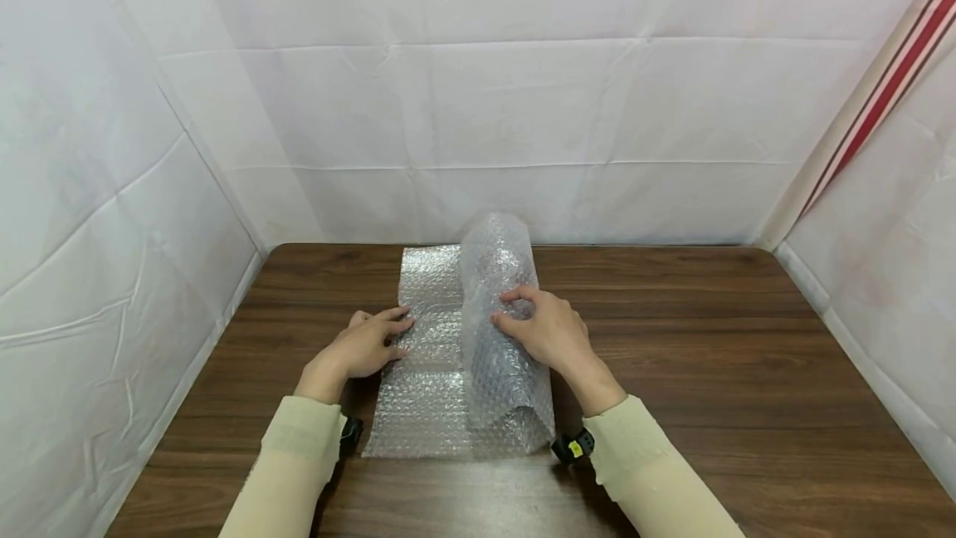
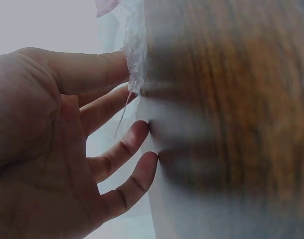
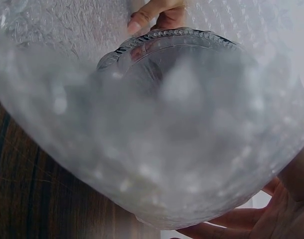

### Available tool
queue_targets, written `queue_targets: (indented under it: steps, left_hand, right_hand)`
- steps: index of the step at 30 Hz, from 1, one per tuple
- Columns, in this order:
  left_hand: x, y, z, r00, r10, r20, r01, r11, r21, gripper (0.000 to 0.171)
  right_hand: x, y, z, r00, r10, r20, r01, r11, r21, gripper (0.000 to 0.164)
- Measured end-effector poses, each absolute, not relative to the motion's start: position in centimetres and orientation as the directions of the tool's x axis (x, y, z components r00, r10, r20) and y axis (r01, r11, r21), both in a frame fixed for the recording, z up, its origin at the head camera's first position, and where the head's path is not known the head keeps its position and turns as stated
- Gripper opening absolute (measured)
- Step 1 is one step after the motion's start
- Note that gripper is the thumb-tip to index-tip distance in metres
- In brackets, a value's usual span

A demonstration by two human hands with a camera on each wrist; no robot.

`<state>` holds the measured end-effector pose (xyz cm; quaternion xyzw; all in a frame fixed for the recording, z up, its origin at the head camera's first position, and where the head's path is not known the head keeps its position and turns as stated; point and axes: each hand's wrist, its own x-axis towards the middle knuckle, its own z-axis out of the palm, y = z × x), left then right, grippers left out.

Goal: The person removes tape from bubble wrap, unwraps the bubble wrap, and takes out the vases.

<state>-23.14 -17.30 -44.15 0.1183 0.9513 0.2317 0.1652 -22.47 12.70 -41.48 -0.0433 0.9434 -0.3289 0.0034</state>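
Note:
A sheet of clear bubble wrap (image 1: 426,405) lies on the wooden table, its right part folded over into a loose, puffed roll (image 1: 496,272). At the sheet's left edge my left hand (image 1: 363,344) rests with fingers spread. In the left wrist view, thumb and forefinger touch the wrap's edge (image 2: 136,69), and other fingertips meet the tabletop. My right hand (image 1: 548,330) holds the roll from the right, thumb and forefinger curved on its top. In the right wrist view a curved, beaded clear rim (image 3: 172,34) shows inside the wrap; I cannot tell what it belongs to.
The brown wooden table (image 1: 695,372) extends to both sides of the wrap. White cloth (image 1: 515,106) hangs behind and at the left and right, with a red stripe (image 1: 881,106) in the right corner. Black straps with devices sit on both wrists.

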Motion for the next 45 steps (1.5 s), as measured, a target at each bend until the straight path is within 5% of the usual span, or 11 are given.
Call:
queue_targets:
  steps: [45]
  left_hand:
    - [-23.36,-17.64,-44.44,-0.919,0.315,-0.237,0.158,0.845,0.51,0.058]
  right_hand:
    - [-22.54,12.85,-40.91,-0.987,-0.156,0.04,-0.154,0.848,-0.507,0.043]
